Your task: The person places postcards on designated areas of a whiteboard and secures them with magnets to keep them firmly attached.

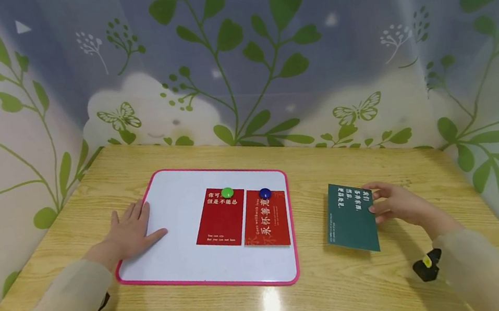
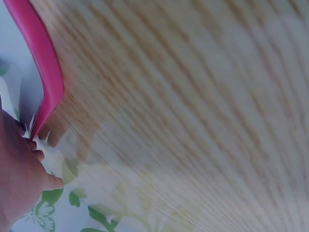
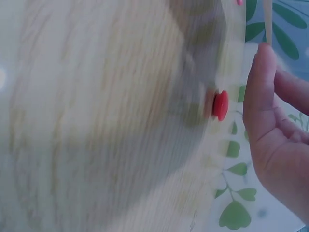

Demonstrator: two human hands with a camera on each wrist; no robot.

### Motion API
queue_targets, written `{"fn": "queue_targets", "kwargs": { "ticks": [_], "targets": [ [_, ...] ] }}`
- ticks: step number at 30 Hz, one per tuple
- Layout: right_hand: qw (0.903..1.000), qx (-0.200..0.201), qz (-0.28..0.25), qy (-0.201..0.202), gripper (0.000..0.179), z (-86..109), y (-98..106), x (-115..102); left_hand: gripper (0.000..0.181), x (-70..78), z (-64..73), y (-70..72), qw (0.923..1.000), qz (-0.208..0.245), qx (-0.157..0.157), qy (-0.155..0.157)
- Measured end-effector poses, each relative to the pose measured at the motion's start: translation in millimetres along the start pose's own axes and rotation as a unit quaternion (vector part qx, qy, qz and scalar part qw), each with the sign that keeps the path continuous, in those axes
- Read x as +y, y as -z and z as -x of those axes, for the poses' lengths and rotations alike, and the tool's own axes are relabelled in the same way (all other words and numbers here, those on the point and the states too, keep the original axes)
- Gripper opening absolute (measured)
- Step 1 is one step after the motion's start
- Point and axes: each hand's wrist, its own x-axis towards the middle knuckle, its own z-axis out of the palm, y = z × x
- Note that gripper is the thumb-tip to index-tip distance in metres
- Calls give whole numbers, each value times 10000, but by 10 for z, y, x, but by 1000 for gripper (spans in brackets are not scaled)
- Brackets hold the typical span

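Note:
A white board with a pink rim (image 1: 173, 260) lies on the wooden table. My left hand (image 1: 129, 233) rests over its left edge, fingers spread and thumb reaching onto the white surface. Between thumb and fingers, my right hand (image 1: 400, 205) pinches the right side of a dark green card (image 1: 349, 224) with white writing, held just above the table. Seen from the right wrist, that card (image 3: 268, 21) shows only as a thin pale edge. Two red cards lie side by side on the board: the left one (image 1: 220, 220) under a green round magnet (image 1: 227, 192), the right one (image 1: 265, 224) under a blue round magnet (image 1: 265, 193).
Wooden tabletop (image 1: 343, 290) surrounds the board. A red round magnet (image 3: 220, 106) stands on the table near the right hand in the right wrist view. Leaf-patterned cloth (image 1: 262, 70) hangs behind the table and along both sides.

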Motion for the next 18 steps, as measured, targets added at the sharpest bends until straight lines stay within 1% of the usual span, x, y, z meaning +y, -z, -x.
{"fn": "queue_targets", "kwargs": {
  "ticks": [10, 14, 18],
  "targets": [
    [9995, -158, -145, 226, 65, -146, -209, -211, 92, -13, -19, -26, 10000, -57, 8, 4],
    [9990, -267, -160, 331, 65, -178, -271, -271, 92, -17, -28, -36, 10000, -85, -29, 35],
    [9987, -317, -197, 360, 64, -199, -306, -309, 91, -3, -18, -16, 9999, -21, -83, 84]
  ]
}}
